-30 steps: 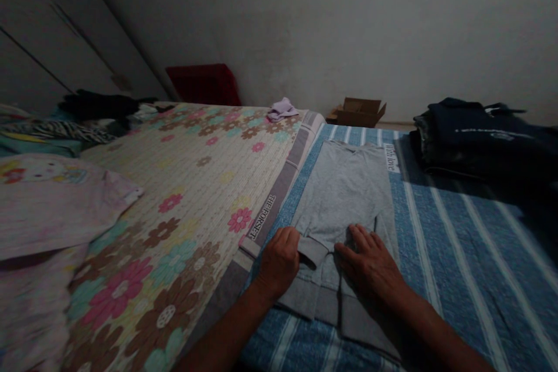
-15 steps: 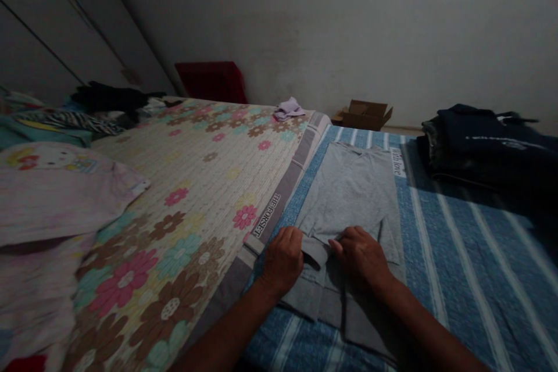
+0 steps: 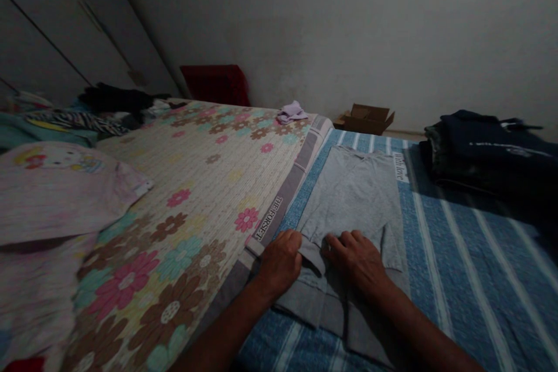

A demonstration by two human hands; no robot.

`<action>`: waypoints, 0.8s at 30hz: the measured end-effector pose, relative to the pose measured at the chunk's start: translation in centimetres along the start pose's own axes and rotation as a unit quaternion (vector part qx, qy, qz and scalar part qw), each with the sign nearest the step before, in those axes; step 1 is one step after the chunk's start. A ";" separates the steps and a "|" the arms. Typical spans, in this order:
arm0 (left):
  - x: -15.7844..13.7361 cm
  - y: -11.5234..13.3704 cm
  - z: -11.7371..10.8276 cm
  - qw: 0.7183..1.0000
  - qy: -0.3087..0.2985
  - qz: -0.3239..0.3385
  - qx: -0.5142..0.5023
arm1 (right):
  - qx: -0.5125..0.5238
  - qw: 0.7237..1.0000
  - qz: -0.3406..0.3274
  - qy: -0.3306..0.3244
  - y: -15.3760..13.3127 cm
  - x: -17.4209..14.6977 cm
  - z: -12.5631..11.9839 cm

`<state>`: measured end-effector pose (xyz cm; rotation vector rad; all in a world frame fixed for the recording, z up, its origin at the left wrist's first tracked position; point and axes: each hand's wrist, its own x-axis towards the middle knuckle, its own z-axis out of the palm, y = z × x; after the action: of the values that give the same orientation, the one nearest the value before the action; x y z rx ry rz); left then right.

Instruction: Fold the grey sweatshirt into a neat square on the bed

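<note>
Head view shows a grey shirt (image 3: 361, 197) lying flat on a blue striped sheet (image 3: 468, 279), its neckline at the far end and darker grey bands (image 3: 333, 313) at the near end. The cloth is plain, mostly smooth toward the far part and more creased toward the near part. The left grip (image 3: 282, 261) is at the shirt's near left side, thumb and fingers pinching a cuff (image 3: 311, 253), which stands up a little over a dark gap. The right grip (image 3: 360, 258) rests on the shirt just right of that cuff, fingers bent; whether it pinches cloth, I cannot tell. Dark folded clothes (image 3: 488, 151) sit far right, apart from both grips
</note>
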<state>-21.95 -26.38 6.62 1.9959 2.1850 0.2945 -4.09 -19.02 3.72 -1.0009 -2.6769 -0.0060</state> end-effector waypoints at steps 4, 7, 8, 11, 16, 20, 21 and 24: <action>0.0 -0.6 -0.7 0.999 -0.027 0.003 -0.038 | -0.022 0.999 -0.030 -0.025 0.0 -0.1 0.0; 0.3 -1.3 -1.4 0.993 -0.053 0.003 -0.103 | -0.027 0.998 -0.039 -0.053 0.1 0.1 -0.1; 0.6 -1.4 -1.6 0.990 -0.061 -0.002 -0.128 | -0.026 0.997 -0.039 -0.060 0.1 0.1 -0.1; 1.5 -1.2 -2.0 0.983 -0.063 -0.056 -0.166 | -0.027 0.996 -0.038 -0.073 0.1 0.3 -0.2; 3.5 0.5 -0.9 0.988 -0.039 -0.117 -0.092 | -0.023 0.996 -0.034 -0.079 0.0 0.3 -0.4; 4.7 0.7 0.8 0.992 -0.025 -0.123 -0.027 | -0.019 0.997 -0.028 -0.074 0.0 0.2 -0.5; 4.9 0.5 1.1 0.992 -0.020 -0.123 -0.024 | -0.020 0.997 -0.029 -0.071 0.0 0.2 -0.4; 5.2 -0.1 1.3 0.990 -0.015 -0.136 -0.019 | -0.019 0.997 -0.032 -0.064 0.1 0.2 -0.3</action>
<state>-22.16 -21.19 5.39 1.6436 2.3757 0.2624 -4.09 -18.90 4.00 -0.9569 -2.8342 -0.0063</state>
